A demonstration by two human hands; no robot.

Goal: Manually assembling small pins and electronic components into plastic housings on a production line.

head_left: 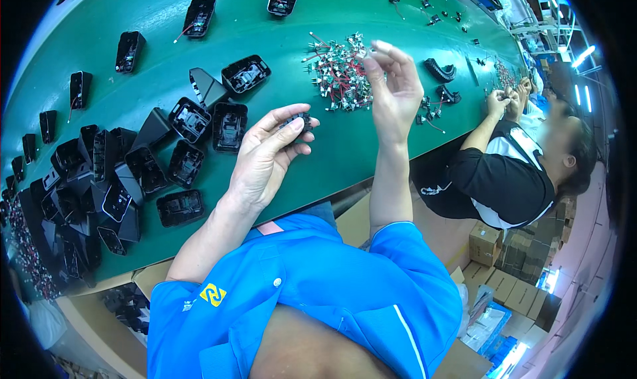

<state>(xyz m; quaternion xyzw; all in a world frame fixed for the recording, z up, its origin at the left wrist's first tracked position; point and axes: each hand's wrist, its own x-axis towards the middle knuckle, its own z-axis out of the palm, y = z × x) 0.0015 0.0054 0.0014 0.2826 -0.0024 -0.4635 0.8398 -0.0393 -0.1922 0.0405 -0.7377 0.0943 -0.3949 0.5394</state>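
black part pinched over the green table (199, 60)
left hand (265, 156) clamps a small black part (296, 121) at its fingertips; right hand (396, 90) (fingertips pressed together) sits just before the wire pile (338, 74).

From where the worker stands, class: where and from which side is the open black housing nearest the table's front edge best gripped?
Grip the black housing across its two long side walls, coming straight down from above. It lies flat on the green table with its open side up, apart from the crowded pile to its left, so both walls are free.
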